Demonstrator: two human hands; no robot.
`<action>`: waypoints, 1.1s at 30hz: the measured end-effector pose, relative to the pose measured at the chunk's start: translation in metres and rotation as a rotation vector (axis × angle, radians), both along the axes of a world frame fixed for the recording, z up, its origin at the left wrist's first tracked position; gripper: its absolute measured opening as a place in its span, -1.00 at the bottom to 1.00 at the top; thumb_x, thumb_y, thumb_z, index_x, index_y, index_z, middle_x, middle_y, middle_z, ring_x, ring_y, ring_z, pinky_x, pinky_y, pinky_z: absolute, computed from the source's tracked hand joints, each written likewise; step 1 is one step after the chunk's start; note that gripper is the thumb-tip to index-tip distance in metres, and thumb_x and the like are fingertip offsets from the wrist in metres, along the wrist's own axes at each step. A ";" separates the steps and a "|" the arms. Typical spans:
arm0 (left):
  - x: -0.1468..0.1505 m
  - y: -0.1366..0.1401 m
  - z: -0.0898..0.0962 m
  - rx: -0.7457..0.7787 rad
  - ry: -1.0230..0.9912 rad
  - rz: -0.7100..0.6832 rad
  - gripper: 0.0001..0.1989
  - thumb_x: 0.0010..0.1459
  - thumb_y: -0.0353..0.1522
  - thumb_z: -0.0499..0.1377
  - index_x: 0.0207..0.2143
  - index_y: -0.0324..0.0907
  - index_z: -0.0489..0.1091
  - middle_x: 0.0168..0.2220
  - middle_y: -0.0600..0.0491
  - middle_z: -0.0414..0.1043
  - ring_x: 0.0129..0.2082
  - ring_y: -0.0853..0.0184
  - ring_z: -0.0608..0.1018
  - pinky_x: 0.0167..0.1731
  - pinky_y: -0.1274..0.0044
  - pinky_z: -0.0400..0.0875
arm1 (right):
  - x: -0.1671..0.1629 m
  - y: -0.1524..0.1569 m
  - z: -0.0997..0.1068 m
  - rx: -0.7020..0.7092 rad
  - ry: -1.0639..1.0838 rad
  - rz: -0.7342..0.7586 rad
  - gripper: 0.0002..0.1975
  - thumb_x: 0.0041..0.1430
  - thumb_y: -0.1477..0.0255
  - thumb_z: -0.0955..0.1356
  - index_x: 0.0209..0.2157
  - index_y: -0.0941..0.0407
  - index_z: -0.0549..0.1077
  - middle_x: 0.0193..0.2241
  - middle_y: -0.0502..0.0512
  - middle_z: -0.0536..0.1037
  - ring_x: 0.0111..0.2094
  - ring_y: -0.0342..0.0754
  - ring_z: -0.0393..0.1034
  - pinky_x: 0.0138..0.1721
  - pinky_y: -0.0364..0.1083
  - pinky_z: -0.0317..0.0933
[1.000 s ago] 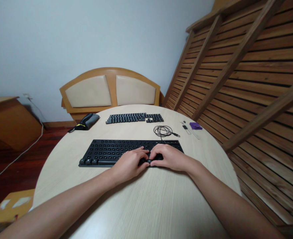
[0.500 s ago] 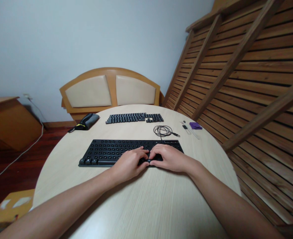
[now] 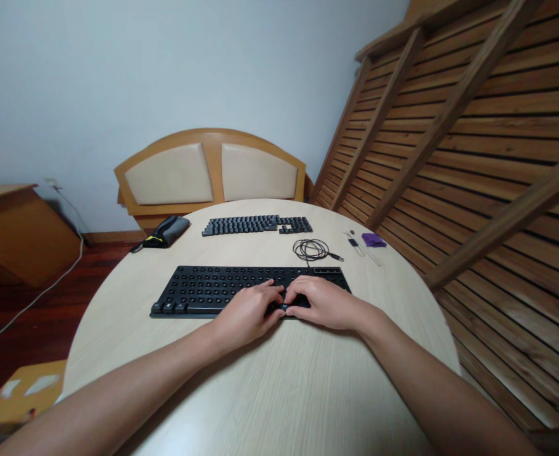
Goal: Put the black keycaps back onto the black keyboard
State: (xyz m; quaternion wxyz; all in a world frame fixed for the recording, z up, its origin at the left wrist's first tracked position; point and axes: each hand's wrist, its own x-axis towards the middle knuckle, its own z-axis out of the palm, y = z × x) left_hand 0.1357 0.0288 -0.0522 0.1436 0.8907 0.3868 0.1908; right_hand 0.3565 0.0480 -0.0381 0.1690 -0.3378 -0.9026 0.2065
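Pale round table (image 3: 270,392) before a wooden headboard (image 3: 217,171), as viewed on my remote feed. The black keyboard (image 3: 203,285) lay across the middle of the table, its cable (image 3: 311,259) coiled beyond its right part; loose keycaps (image 3: 241,225) stood in rows at the far side. I judged that uneven pressure from the two hands could tilt the small keycap (image 3: 284,306) at the keyboard's near edge or spring it loose, and that a hard push could slide the keyboard. The left hand (image 3: 251,310) and right hand (image 3: 325,303) faced each other, fingers partly curled, thumbs and fingertips at that keycap. Whether they clamped it or merely pressed it, I could not tell.
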 end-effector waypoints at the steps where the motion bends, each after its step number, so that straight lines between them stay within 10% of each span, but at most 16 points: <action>1: 0.000 0.000 0.000 0.002 -0.003 0.000 -0.89 0.24 -0.40 0.21 -0.19 -0.22 0.50 0.12 -0.10 0.50 0.21 0.00 0.44 0.17 0.22 0.41 | 0.000 0.000 0.000 -0.002 -0.001 -0.002 -0.91 0.22 0.41 0.42 -0.23 0.10 0.54 -0.21 0.11 0.61 -0.12 0.02 0.46 -0.08 -0.03 0.26; 33: 0.000 -0.001 -0.001 0.001 -0.003 0.007 -0.87 0.24 -0.41 0.20 -0.17 -0.20 0.51 0.14 -0.09 0.48 0.22 0.03 0.43 0.18 0.22 0.40 | -0.003 -0.002 0.005 -0.023 -0.004 -0.017 -0.92 0.21 0.43 0.43 -0.24 0.10 0.56 -0.19 0.12 0.62 -0.12 0.03 0.47 -0.07 -0.03 0.25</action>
